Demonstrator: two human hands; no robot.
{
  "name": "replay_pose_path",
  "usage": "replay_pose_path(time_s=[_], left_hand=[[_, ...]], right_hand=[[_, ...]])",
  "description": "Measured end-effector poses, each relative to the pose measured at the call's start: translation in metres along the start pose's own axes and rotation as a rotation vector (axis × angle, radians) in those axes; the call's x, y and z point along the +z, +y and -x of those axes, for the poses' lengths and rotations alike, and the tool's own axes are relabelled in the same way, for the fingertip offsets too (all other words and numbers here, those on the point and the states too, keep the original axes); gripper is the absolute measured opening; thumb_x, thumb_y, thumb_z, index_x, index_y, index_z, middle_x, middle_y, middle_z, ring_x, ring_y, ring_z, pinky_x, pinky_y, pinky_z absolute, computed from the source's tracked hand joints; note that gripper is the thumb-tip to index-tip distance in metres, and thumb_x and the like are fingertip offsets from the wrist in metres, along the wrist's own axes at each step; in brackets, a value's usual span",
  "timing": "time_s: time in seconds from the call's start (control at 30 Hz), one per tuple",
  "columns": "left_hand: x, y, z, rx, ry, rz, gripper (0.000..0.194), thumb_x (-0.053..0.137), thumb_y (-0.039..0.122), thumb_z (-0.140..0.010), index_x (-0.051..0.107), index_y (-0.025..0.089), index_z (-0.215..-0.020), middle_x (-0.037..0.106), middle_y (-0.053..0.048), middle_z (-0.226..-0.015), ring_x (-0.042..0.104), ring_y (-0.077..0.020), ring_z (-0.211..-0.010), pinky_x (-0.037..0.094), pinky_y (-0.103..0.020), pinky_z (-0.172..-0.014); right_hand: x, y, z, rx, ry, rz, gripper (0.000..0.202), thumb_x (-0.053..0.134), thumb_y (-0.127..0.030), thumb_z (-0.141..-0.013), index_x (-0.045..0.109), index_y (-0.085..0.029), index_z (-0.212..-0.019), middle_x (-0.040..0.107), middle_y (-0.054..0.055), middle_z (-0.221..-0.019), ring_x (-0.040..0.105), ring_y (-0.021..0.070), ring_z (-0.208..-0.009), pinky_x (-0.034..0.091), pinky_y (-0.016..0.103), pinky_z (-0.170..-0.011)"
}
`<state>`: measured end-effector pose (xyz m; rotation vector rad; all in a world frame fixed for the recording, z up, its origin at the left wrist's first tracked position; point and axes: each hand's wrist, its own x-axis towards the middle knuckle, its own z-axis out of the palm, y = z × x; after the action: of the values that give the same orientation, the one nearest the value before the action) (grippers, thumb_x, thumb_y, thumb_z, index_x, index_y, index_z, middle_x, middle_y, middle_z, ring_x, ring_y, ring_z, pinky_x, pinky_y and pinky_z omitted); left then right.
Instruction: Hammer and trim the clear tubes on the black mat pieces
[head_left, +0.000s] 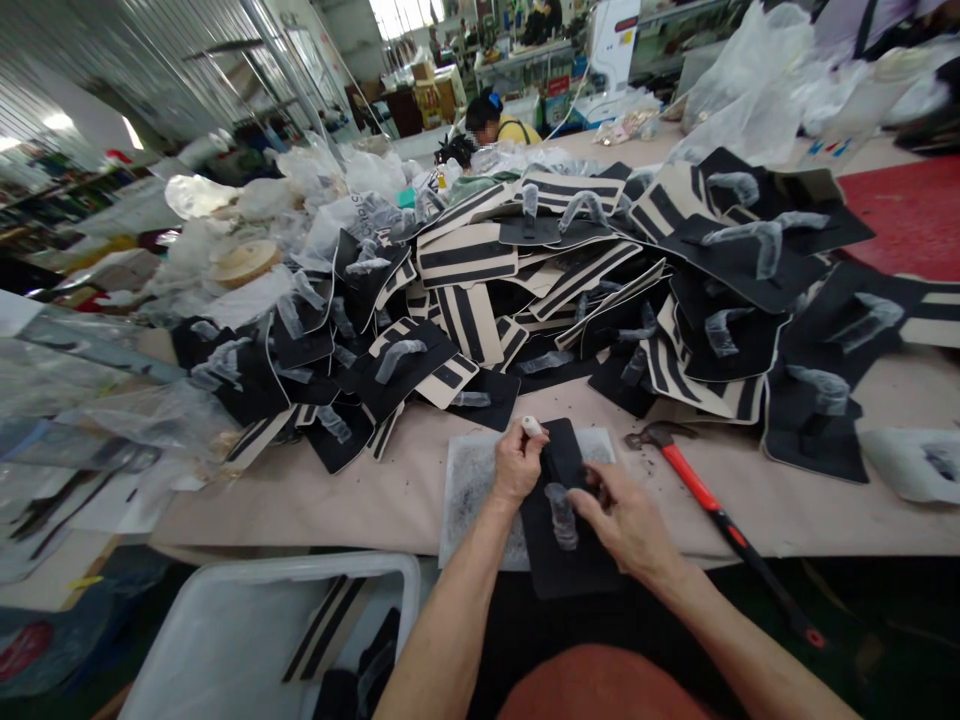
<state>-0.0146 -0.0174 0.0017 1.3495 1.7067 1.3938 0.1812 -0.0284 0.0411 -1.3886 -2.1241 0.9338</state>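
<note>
My left hand [517,462] is closed round a small white object [531,427] near the top of a black panel [555,560]. The panel lies partly over a speckled white board [459,490] at the table's front edge. A plastic-wrapped handle [562,520] stands on the panel. My right hand [616,510] is at the panel's right side with thumb and fingers curled, the thumb beside the wrapped handle; whether the fingers pinch anything is too small to tell.
A hammer [701,485] with a red and black handle lies to the right. Black and striped panels [469,255] are heaped behind. A white bin [187,640] stands at lower left. A person [499,122] is in the background.
</note>
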Motion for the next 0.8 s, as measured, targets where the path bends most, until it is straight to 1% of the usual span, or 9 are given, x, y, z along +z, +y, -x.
replay_pose_path(time_s=[0.07,0.13,0.23,0.33,0.47,0.57,0.63,0.73,0.8], left_hand=[[-0.001,0.002,0.000,0.041,-0.041,-0.041,0.009,0.059,0.023,-0.089,0.065,0.020,-0.095,0.075,-0.006,-0.091,0.070,-0.0202,-0.083,0.053,-0.030,-0.077],[-0.002,0.002,0.001,0.060,-0.063,-0.048,0.010,0.058,0.022,-0.089,0.065,0.021,-0.097,0.075,-0.006,-0.093,0.070,-0.0206,-0.084,0.052,-0.030,-0.077],[-0.002,0.002,0.001,0.065,-0.073,-0.039,0.011,0.057,0.019,-0.089,0.064,0.021,-0.097,0.075,-0.006,-0.094,0.070,-0.0208,-0.086,0.053,-0.031,-0.079],[-0.001,0.000,0.001,0.064,-0.075,-0.031,0.011,0.057,0.018,-0.088,0.064,0.021,-0.095,0.075,-0.005,-0.093,0.070,-0.0207,-0.087,0.053,-0.031,-0.081],[0.000,-0.001,0.001,0.079,-0.082,-0.039,0.011,0.058,0.019,-0.088,0.065,0.022,-0.096,0.075,-0.005,-0.093,0.070,-0.0210,-0.087,0.053,-0.031,-0.082],[0.000,-0.002,0.001,0.101,-0.094,-0.071,0.013,0.058,0.018,-0.087,0.066,0.023,-0.096,0.075,-0.005,-0.092,0.070,-0.0211,-0.087,0.053,-0.031,-0.082],[0.001,-0.002,0.001,0.113,-0.095,-0.092,0.013,0.058,0.017,-0.086,0.066,0.022,-0.095,0.075,-0.005,-0.091,0.070,-0.0210,-0.086,0.052,-0.031,-0.080],[0.001,-0.003,0.001,0.116,-0.082,-0.106,0.011,0.057,0.018,-0.087,0.066,0.022,-0.092,0.074,-0.004,-0.089,0.069,-0.0200,-0.081,0.052,-0.030,-0.076],[0.001,-0.004,0.001,0.113,-0.077,-0.111,0.011,0.058,0.019,-0.087,0.066,0.022,-0.093,0.074,-0.004,-0.088,0.069,-0.0197,-0.079,0.053,-0.029,-0.075]], right_hand=[[-0.022,0.029,0.000,0.031,0.180,0.188,0.047,0.054,-0.048,-0.090,0.056,-0.016,-0.123,0.063,0.016,-0.114,0.061,0.0270,-0.095,0.050,0.040,-0.082],[-0.043,0.062,0.003,0.102,0.235,0.437,0.046,0.055,-0.046,-0.087,0.056,-0.014,-0.121,0.059,0.020,-0.116,0.058,0.0330,-0.102,0.048,0.044,-0.084],[-0.064,0.100,0.011,0.271,0.094,0.561,0.026,0.048,-0.037,-0.087,0.059,-0.016,-0.099,0.059,0.016,-0.092,0.060,0.0301,-0.080,0.047,0.042,-0.069],[-0.070,0.108,0.017,0.465,-0.048,0.204,0.014,0.050,-0.036,-0.082,0.050,-0.023,-0.076,0.053,0.007,-0.070,0.053,0.0224,-0.061,0.043,0.035,-0.056],[-0.072,0.069,0.015,0.651,-0.222,-0.365,0.015,0.046,-0.038,-0.081,0.043,-0.025,-0.074,0.045,-0.002,-0.062,0.039,0.0129,-0.045,0.036,0.027,-0.044],[-0.080,0.018,0.006,0.618,-0.202,-0.524,0.024,0.039,-0.047,-0.088,0.044,-0.025,-0.080,0.039,-0.006,-0.059,0.030,0.0108,-0.040,0.027,0.024,-0.039],[-0.086,-0.013,-0.004,0.374,-0.086,-0.342,0.032,0.036,-0.054,-0.092,0.046,-0.025,-0.081,0.042,-0.005,-0.057,0.037,0.0124,-0.042,0.028,0.025,-0.042],[-0.089,-0.042,-0.022,-0.023,0.103,0.054,0.033,0.033,-0.048,-0.097,0.048,-0.024,-0.079,0.050,-0.001,-0.058,0.046,0.0148,-0.049,0.030,0.027,-0.050],[-0.086,-0.050,-0.032,-0.153,0.074,0.295,0.031,0.033,-0.042,-0.098,0.050,-0.022,-0.082,0.051,0.000,-0.058,0.047,0.0155,-0.047,0.025,0.028,-0.050]])
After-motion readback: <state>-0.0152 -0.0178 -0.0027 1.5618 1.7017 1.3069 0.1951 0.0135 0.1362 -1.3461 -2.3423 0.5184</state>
